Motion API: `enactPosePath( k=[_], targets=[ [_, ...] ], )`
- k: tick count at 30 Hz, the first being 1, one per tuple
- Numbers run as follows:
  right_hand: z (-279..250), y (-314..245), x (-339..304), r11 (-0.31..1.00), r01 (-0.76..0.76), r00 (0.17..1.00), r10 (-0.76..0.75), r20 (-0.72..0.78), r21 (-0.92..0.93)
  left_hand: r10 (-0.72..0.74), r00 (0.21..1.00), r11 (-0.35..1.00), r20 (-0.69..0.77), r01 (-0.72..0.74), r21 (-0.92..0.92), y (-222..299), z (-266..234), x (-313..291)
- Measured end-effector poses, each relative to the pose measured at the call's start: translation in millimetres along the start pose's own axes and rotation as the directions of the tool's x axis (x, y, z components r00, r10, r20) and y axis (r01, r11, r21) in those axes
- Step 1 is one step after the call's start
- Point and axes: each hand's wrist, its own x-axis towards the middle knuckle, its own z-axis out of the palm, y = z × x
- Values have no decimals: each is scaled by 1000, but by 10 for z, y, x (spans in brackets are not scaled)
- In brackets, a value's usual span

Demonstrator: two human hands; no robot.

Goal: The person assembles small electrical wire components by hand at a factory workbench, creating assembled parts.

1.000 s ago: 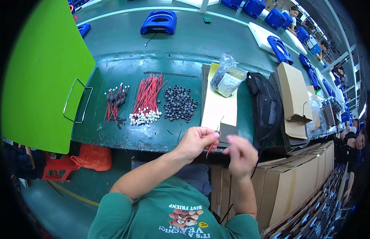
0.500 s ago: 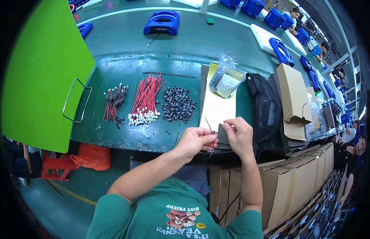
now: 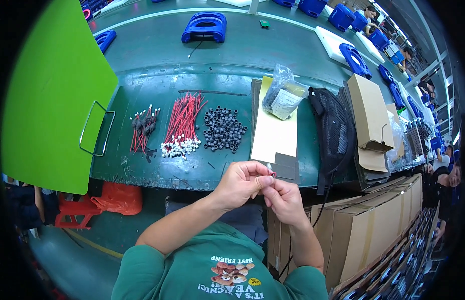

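My left hand [image 3: 241,183] and my right hand [image 3: 284,198] meet just in front of the green table's near edge [image 3: 157,175]. Together they pinch a thin red wire with a white connector end [image 3: 270,171], which pokes up between the fingertips. On the table beyond lie a bundle of red wires with white connectors [image 3: 181,127], a heap of small black cylindrical sleeves [image 3: 223,130] and a smaller bunch of red wires fitted with black sleeves [image 3: 143,129].
A yellow card sheet [image 3: 275,130] with a clear plastic bag [image 3: 283,93] lies at centre right, beside a black mesh bag [image 3: 336,130] and cardboard boxes [image 3: 375,117]. A green board [image 3: 47,95] stands at left. Blue trays [image 3: 205,26] sit farther back. Other people work at far right.
My hands have drawn together and back from the table edge toward my body; the wire that stuck up between them is now pinched close between both sets of fingertips.
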Motion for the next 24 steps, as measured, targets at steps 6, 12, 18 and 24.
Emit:
enactPosePath(
  k=[6, 12, 18, 24],
  targets=[
    [-9, -53, -14, 700, 365, 908, -412, 70, -614, -79, 996, 994, 45, 82, -69, 12, 28, 57],
    [-445, -50, 305, 748, 228, 938, -340, -64, -624, -158, 969, 987, -189, 148, -66, -105, -65, 343],
    [-588, 33, 504, 412, 109, 917, -394, -69, -905, -277, 931, 956, -238, 292, 27, -136, -75, 329],
    [-599, -16, 539, 480, 201, 937, -350, 24, -854, -293, 924, 947, -246, 315, 56, -156, -78, 349]
  ],
)
